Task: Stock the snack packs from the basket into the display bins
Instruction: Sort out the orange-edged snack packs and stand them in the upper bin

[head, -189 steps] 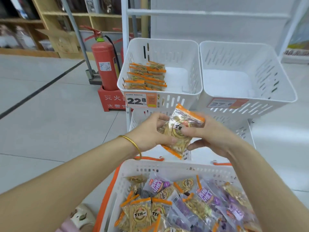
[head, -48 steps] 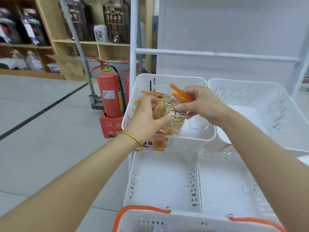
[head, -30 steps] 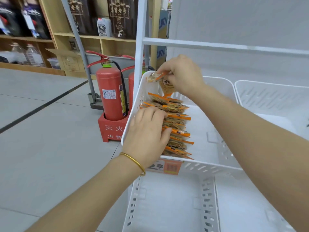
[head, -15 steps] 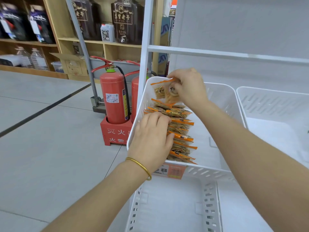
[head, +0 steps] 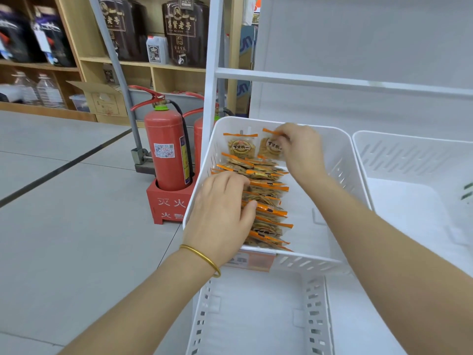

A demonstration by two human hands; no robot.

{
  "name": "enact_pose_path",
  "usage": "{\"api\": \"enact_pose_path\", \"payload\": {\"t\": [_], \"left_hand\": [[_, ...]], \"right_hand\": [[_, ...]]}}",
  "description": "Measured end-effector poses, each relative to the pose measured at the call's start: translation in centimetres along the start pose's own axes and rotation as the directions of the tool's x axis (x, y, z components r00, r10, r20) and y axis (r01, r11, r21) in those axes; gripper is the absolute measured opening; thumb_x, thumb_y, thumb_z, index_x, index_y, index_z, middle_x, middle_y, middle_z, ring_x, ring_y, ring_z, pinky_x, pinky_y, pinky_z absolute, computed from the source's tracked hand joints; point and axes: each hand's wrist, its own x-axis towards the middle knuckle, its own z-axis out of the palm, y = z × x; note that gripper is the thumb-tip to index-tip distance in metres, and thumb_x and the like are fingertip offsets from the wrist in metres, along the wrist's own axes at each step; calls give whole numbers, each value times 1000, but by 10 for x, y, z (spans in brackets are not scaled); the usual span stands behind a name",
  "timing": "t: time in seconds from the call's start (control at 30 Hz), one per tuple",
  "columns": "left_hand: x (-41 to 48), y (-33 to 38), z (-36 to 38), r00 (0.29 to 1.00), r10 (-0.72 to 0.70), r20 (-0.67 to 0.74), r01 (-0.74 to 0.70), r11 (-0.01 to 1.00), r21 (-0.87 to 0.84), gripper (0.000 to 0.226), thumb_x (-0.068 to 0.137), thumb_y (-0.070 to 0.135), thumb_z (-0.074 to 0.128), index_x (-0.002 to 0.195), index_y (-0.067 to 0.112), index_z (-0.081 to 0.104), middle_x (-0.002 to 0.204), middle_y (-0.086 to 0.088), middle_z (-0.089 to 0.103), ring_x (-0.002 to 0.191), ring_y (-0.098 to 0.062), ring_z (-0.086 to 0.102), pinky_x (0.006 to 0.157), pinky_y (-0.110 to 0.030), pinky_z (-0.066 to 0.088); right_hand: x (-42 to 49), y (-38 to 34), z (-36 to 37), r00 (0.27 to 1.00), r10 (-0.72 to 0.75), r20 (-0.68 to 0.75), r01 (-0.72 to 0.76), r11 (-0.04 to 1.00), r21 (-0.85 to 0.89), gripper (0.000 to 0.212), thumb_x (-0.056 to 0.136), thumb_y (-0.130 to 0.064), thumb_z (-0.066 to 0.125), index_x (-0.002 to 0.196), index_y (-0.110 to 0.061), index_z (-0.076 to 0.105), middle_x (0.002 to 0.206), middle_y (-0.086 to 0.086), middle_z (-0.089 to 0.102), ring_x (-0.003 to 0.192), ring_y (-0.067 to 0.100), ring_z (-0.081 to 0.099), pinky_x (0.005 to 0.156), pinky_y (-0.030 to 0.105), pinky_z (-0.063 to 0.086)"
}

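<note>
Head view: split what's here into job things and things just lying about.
Job: left bin, row of snack packs in it, upright pack pinched by the right hand, left hand resting on the row, right bin beside it.
Lying about: fire extinguisher, dark jars, water bottles, cardboard box.

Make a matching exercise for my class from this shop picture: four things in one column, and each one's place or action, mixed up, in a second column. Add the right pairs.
Column A
1. left hand
2. right hand
3. fire extinguisher
4. price label

Column B
a. stands in a red base on the floor
b. pinches an upright snack pack at the back of the bin
c. rests on the row of snack packs
d. hangs on the bin's front wall

Pairs: 1-c; 2-b; 3-a; 4-d
</note>
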Motion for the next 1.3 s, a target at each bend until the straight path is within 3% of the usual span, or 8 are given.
{"api": "enact_pose_path", "payload": {"t": [0.17, 0.37, 0.7, 0.8, 0.9, 0.97, 1.13, 1.3], "left_hand": [[0, -1, -1, 1000, -25, -11, 24, 998, -58, 30, 90, 27, 55, 118, 16, 55, 117, 3, 54, 114, -13, 42, 98, -22, 30], [-1, -1, 0, 999, -25, -24, 23, 996, -86, 30, 89, 24, 56, 118, 15, 54, 118, 2, 54, 115, -12, 40, 95, -15, 25], [-3, 0, -2, 999, -19, -37, 15, 997, -82, 32, 89, 22, 58, 120, 16, 54, 120, 4, 53, 117, -12, 40, 95, -13, 22], [-3, 0, -2, 999, -16, -43, 12, 996, -87, 32, 89, 21, 58, 120, 16, 54, 119, 4, 53, 116, -11, 40, 95, -13, 22], [-3, -1, -1, 999, -19, -50, 14, 996, -93, 31, 89, 21, 58, 119, 17, 54, 118, 5, 53, 115, -10, 39, 94, -12, 22], [-3, -1, -1, 998, -19, -55, 13, 995, -97, 29, 88, 21, 58, 117, 17, 55, 117, 5, 54, 114, -10, 40, 94, -12, 23], [-2, -2, 1, 998, -19, -66, 12, 995, -104, 28, 87, 19, 59, 115, 15, 56, 115, 3, 55, 111, -10, 40, 94, -14, 25], [-2, -2, 0, 998, -20, -63, 14, 995, -97, 28, 87, 23, 55, 115, 16, 56, 115, 4, 55, 113, -14, 43, 96, -18, 28]], "right_hand": [[-2, -4, 19, 941, 20, 337, -34, 999, 35, 28, 97, -14, 45, 116, -13, 66, 114, 8, 67, 107, 25, 57, 90, 33, 44], [-14, 2, 22, 927, 173, 334, -271, 922, 276, 33, 98, -26, 45, 127, -16, 58, 128, 3, 59, 119, 20, 51, 100, 36, 41], [2, -4, 3, 789, 255, 558, -430, 879, 207, 37, 101, -34, 35, 124, -15, 57, 113, 7, 59, 100, 26, 55, 83, 43, 54], [7, -6, 2, 789, 234, 568, -361, 925, 121, 40, 101, -37, 37, 126, -13, 55, 120, 10, 60, 106, 29, 57, 89, 44, 52], [9, -11, 3, 951, 150, 272, -149, 989, -26, 44, 91, -41, 55, 126, -15, 53, 120, 7, 60, 110, 25, 55, 89, 39, 48], [10, -14, 8, 985, 14, 172, -11, 1000, -15, 53, 86, -33, 63, 134, -18, 46, 126, 6, 55, 115, 25, 52, 92, 40, 47], [11, -14, 27, 943, -23, 332, 27, 1000, -8, 43, 93, -18, 55, 135, -16, 48, 132, 8, 51, 117, 26, 52, 97, 45, 44], [8, -25, 27, 931, -128, 341, 81, 986, 147, 33, 93, -2, 48, 119, -12, 63, 121, 5, 63, 114, 19, 53, 98, 29, 40]]}}
